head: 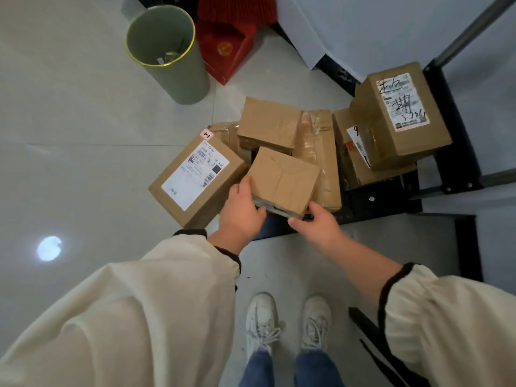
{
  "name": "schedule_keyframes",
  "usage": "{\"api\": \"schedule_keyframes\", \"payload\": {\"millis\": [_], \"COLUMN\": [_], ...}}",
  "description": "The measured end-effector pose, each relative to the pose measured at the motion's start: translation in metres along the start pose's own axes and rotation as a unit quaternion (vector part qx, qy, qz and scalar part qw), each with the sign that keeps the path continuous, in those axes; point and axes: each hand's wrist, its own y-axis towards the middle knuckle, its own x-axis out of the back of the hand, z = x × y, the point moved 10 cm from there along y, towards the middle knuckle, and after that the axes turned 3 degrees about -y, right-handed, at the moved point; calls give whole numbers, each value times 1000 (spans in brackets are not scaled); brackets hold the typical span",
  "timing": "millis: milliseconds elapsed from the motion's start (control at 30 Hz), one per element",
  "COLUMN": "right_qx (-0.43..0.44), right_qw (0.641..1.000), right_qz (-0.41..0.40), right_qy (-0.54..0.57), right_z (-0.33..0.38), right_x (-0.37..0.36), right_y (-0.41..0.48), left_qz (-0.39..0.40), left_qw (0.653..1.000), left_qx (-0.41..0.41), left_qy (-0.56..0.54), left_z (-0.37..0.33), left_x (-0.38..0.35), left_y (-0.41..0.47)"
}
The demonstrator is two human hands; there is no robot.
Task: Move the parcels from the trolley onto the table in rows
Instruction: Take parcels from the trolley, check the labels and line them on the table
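Note:
Several brown cardboard parcels lie piled on a low black trolley (391,203) on the floor in front of me. A small plain parcel (283,180) sits at the near side of the pile. My left hand (241,210) grips its left near corner, thumb up along the side. My right hand (317,220) holds its right near corner from below. A labelled parcel (195,178) lies to the left, a second plain parcel (268,124) behind, and a tall parcel with handwriting (399,115) stands on others at the right. The table is out of view.
A green waste bin (170,54) stands on the tiled floor at the back left, with a red box (226,48) beside it. The trolley's metal handle (469,32) rises at the right. My white shoes (287,322) are just below the trolley's near edge.

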Motion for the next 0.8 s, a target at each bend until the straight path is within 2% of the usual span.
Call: {"api": "schedule_keyframes", "payload": {"millis": [133, 300, 433, 633, 800], "right_qx": [-3, 26, 92, 180, 252], "right_qw": [1000, 998, 989, 970, 944], "right_qz": [-17, -40, -84, -120, -167], "right_qy": [24, 32, 74, 108, 131], "right_z": [8, 60, 140, 282, 379], "right_x": [5, 42, 99, 178, 233], "right_y": [-15, -67, -146, -277, -360], "left_qz": [-9, -29, -64, -130, -189], "left_qw": [999, 995, 985, 950, 918], "left_qx": [-33, -95, -151, -239, -302], "left_qy": [17, 4, -49, -153, -173], "left_z": [-9, -50, -114, -229, -314], "left_x": [15, 69, 145, 287, 390], "left_y": [-13, -42, -91, -185, -244]}}
